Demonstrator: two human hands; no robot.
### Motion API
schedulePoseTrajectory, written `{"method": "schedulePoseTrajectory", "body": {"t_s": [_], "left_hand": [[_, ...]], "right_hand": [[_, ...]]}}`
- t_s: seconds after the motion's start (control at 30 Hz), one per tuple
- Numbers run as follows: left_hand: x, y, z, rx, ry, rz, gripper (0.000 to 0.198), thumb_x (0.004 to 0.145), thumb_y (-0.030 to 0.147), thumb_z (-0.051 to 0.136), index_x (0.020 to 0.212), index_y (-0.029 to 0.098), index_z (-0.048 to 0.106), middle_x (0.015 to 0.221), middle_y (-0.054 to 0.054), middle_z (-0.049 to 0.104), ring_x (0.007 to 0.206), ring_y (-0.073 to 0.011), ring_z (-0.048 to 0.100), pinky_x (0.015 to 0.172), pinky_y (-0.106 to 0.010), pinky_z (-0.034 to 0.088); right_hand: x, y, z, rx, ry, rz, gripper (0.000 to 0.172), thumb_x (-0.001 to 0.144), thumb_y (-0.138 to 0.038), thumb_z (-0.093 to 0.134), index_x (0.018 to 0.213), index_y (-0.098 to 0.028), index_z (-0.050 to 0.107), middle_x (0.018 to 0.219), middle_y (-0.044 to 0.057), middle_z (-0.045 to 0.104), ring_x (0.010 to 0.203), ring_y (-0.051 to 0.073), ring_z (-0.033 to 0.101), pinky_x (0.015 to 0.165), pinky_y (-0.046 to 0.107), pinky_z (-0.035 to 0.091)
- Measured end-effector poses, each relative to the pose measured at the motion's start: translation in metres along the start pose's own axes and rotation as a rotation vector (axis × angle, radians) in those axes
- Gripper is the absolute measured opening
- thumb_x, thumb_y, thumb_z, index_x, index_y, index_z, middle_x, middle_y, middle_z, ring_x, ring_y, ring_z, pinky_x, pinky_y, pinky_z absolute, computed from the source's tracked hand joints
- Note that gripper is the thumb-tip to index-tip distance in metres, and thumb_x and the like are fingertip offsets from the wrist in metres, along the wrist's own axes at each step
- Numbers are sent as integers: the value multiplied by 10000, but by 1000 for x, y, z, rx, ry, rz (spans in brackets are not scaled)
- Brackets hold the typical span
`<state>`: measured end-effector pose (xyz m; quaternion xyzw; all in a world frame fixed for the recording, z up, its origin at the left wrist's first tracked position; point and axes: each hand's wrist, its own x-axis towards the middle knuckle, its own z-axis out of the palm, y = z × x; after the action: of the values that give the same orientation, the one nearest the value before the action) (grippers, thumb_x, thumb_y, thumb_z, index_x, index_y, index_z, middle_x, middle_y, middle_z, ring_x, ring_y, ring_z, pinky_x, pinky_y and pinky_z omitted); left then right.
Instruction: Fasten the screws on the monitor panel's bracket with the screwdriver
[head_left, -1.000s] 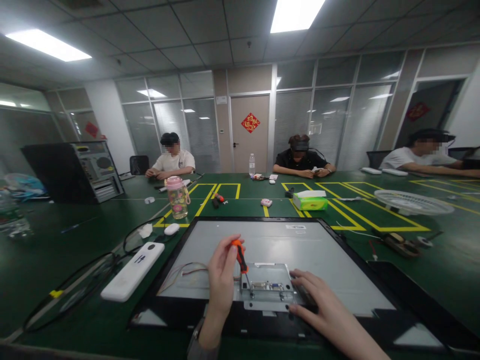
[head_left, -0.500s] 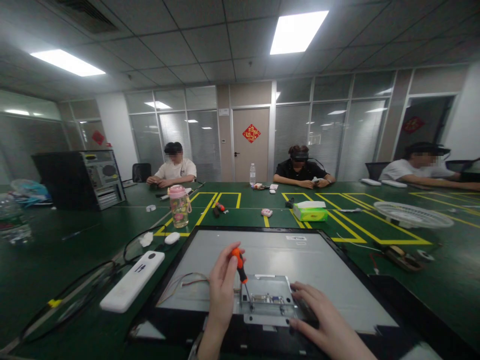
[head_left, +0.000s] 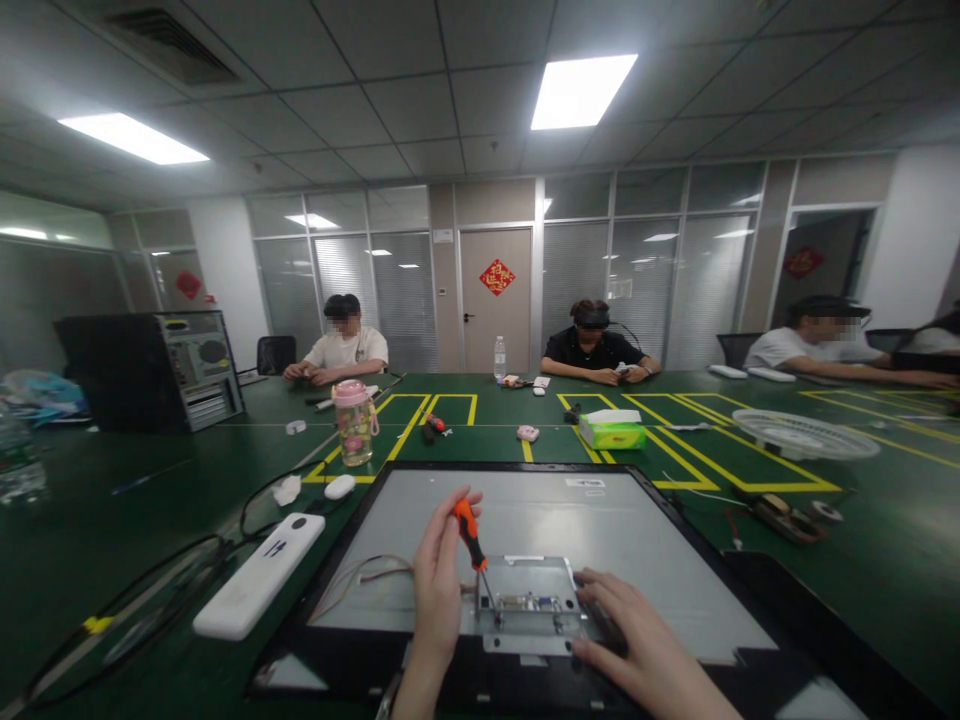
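Observation:
My left hand (head_left: pixel 437 570) is closed round the orange and black handle of a screwdriver (head_left: pixel 470 537). The screwdriver leans, its shaft pointing down at the left part of a metal bracket (head_left: pixel 525 645) that carries several connectors. Whether its tip sits in a screw is too small to tell. My right hand (head_left: pixel 637 635) lies against the right edge of the bracket, thumb and fingers stretched apart, with a dark patch under the palm. Beneath both hands is a flat display panel (head_left: pixel 420 500) with a grey back and black frame. Thin wires (head_left: pixel 367 568) run from the bracket's left side.
Left of the panel lie a white power bank (head_left: pixel 262 575), black cables (head_left: pixel 150 570) and a white mouse-shaped item (head_left: pixel 340 487). Farther off stand a pink-lidded bottle (head_left: pixel 354 430), a tissue pack (head_left: pixel 613 432) and a computer case (head_left: pixel 120 370). Several people sit across the green table (head_left: pixel 465 445).
The view has tipped up and shifted slightly. The screwdriver leans a little more, and its lower end has moved slightly left along the bracket. My right hand stays at the bracket's edge.

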<state>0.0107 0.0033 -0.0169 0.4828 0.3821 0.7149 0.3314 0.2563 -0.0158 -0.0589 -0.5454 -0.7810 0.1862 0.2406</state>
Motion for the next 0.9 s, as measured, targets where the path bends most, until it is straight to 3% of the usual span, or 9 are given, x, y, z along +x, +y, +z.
{"method": "schedulePoseTrajectory", "body": {"t_s": [0.4, 0.9], "left_hand": [[1, -1, 0, -15, -20, 16, 454, 883, 526, 580, 1152, 179, 695, 1128, -124, 740, 1031, -252, 682, 980, -388, 479], [0, 4, 4, -41, -38, 8, 417, 875, 481, 611, 1128, 165, 708, 1047, -111, 748, 941, -226, 704, 916, -357, 511]], "right_hand": [[-2, -5, -1, 19, 47, -6, 335, 806, -338, 655, 1112, -211, 698, 1387, 116, 600, 1305, 319, 513, 1120, 430, 379], [-4, -1, -4, 26, 42, -59, 370, 838, -425, 674, 1130, -198, 677, 1377, 128, 596, 1301, 316, 513, 1122, 439, 369]]}}
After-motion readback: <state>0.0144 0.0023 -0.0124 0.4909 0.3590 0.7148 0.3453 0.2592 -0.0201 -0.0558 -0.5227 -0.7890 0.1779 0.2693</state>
